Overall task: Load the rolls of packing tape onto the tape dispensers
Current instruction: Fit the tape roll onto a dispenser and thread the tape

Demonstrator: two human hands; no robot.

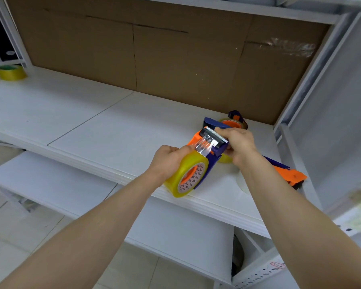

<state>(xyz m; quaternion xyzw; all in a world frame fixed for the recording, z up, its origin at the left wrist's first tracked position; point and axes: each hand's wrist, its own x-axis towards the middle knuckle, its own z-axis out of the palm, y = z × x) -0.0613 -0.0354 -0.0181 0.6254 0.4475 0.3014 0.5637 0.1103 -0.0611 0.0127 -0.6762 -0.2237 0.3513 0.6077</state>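
Note:
A yellowish roll of packing tape (180,176) sits on a blue and orange tape dispenser (208,161) held above the white shelf's (113,130) front edge. My left hand (168,161) grips the roll from the left. A clear strip of tape (203,143) runs from the roll up to the serrated cutter head (216,136). My right hand (237,144) holds the dispenser's head, fingers curled over the cutter end. Behind it lies a second dispenser (230,122) with a roll loaded. A third dispenser (288,172) lies at the right, partly hidden by my right forearm.
Another yellow tape roll (10,72) stands at the shelf's far left. A pale roll (243,182) lies flat beside my right forearm. Brown cardboard (175,59) lines the back. A white metal upright (300,97) bounds the right side; a lower shelf (71,190) runs beneath.

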